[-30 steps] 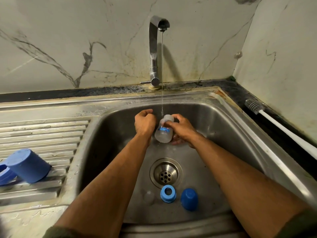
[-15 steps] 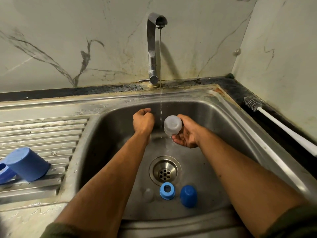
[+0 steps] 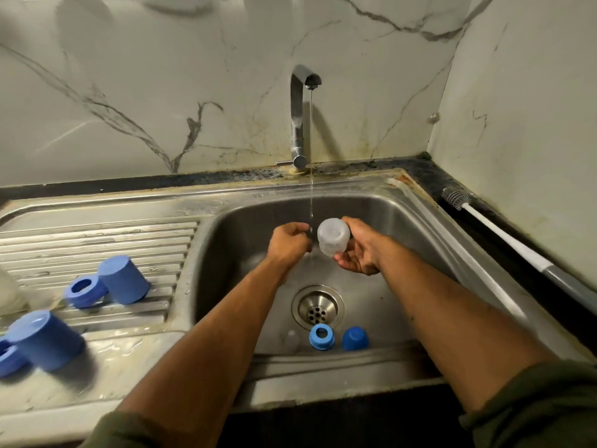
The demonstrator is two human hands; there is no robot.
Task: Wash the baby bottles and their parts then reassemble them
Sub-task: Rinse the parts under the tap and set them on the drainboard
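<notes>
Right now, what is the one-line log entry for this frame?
right hand holds bottle upturned | left hand curled under tap stream | blue ring, cap in sink

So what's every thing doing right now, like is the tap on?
Tap: on, thin stream running.
Bottle: held upside down, base toward the camera.
Right hand: grips the bottle.
Left hand: curled under the stream.
Blue ring: lying in the sink.
Blue cap: mouth down beside it.
Brush: lying on the counter.
</notes>
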